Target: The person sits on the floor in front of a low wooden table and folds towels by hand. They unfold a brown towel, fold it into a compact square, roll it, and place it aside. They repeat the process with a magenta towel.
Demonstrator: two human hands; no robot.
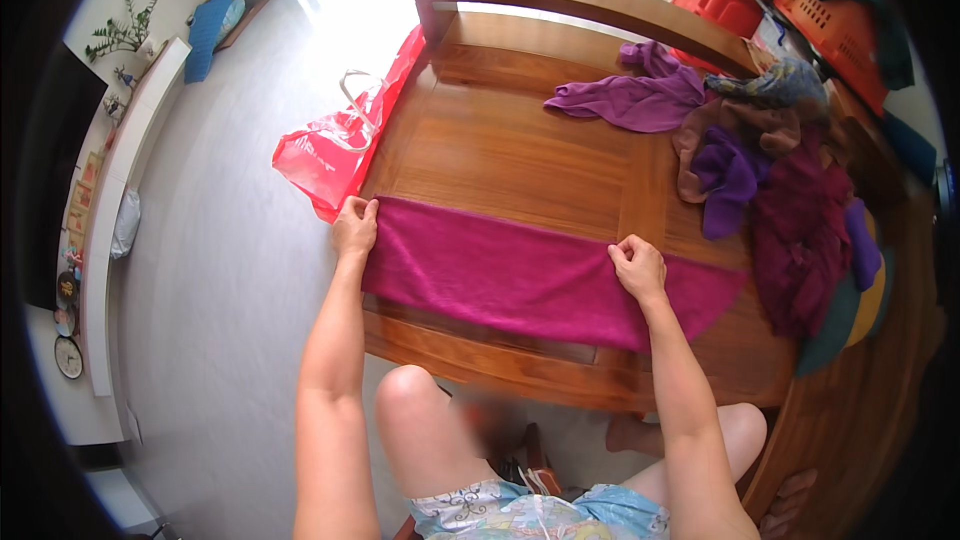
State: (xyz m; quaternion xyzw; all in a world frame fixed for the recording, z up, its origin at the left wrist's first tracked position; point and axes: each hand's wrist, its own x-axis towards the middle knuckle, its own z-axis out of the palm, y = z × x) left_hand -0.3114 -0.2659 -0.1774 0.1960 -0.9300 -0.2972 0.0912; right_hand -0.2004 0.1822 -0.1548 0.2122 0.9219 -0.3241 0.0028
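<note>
A magenta cloth (502, 270) lies spread lengthwise across the near part of a wooden bench seat (517, 157), its long sides running left to right. My left hand (355, 226) pinches its far left corner at the seat's left edge. Farther right, my right hand (639, 267) grips the far edge of the cloth between thumb and fingers. Past that hand, the cloth tapers to the right over the wood. Slight creases cross its surface.
Rumpled clothes lie at the right: a light purple garment (637, 94), a violet cloth (724, 172) and a dark maroon garment (802, 240). A red plastic bag (322, 165) hangs at the left edge. A wooden rail (585, 4) and an orange basket (832, 34) stand behind.
</note>
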